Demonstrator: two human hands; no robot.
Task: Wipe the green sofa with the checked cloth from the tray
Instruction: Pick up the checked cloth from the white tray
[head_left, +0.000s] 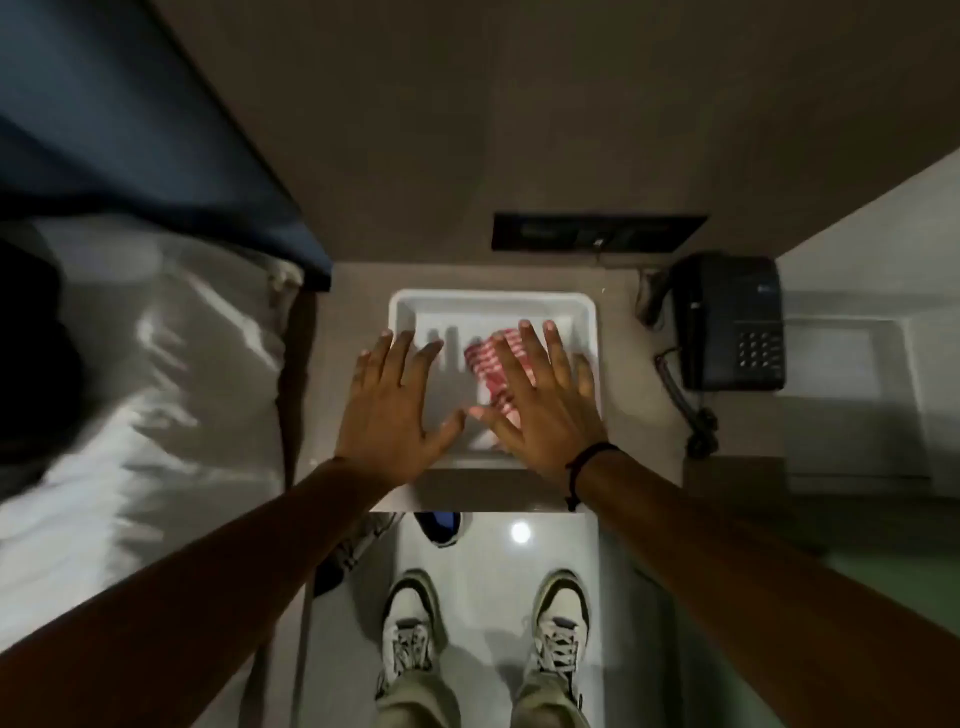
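A white tray (410, 306) sits on a small bedside table straight ahead. Inside it lies a red-and-white checked cloth (485, 364), folded, toward the tray's right half. My left hand (395, 410) hovers flat over the tray's left side, fingers spread, holding nothing. My right hand (540, 405) is spread flat above the cloth and hides much of it; a dark cord bracelet is on that wrist. A green surface (893, 582) shows at the lower right edge; I cannot tell whether it is the sofa.
A bed with white sheets (156, 415) and a dark blue headboard (130, 130) fills the left. A black telephone (727, 322) with a coiled cord stands right of the tray. A dark switch panel (597, 231) is on the wall behind. My two shoes (483, 623) stand on a glossy floor.
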